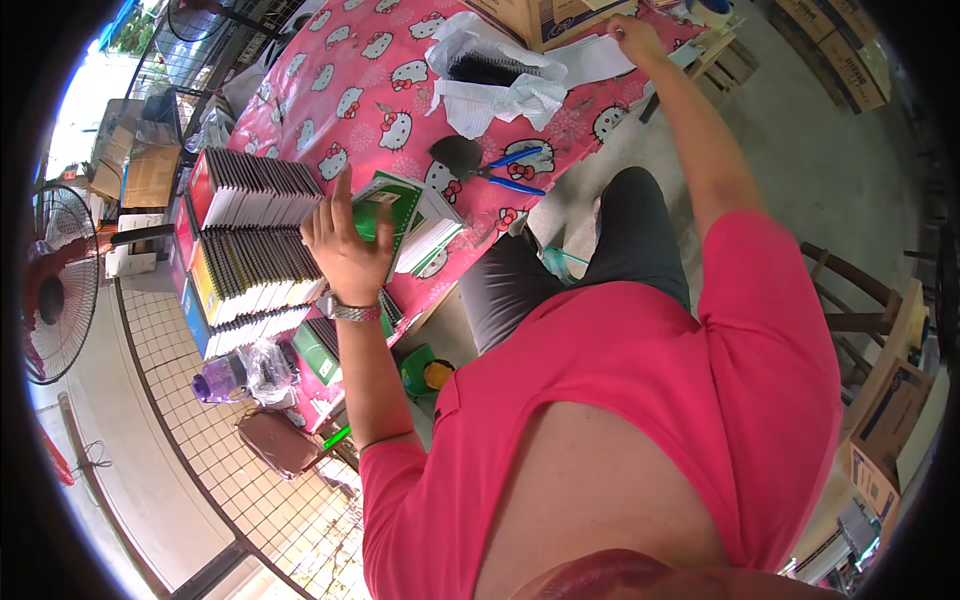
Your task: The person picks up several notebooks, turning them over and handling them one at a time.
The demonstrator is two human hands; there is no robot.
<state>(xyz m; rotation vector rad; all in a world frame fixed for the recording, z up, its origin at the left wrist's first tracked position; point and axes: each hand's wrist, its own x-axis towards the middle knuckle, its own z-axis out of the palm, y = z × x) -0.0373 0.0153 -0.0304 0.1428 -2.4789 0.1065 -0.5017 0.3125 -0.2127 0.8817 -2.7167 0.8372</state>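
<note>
My left hand [347, 248] is open, fingers spread and the index pointing up. Its thumb overlaps the green cover of a spiral notebook [387, 200]; whether it touches cannot be told. Beside that lie more green notebooks with white pages [430, 232]. Just left of the hand stand rows of spiral-bound notebooks [250, 262] with red, yellow and blue covers. At the far right, my right hand [637, 42] is closed at the end of a strip of white paper [597, 62]. The strip reaches crumpled white wrapping [460, 45], which surrounds a bundle of black binding coils [490, 69].
Blue-handled pliers [513, 170] lie near the edge of the pink patterned tablecloth [300, 120], beside a dark round piece [456, 156]. A cardboard box [560, 22] stands at the back. Leftward are a purple bottle [220, 380], a brown pouch [278, 443] and a fan [62, 285].
</note>
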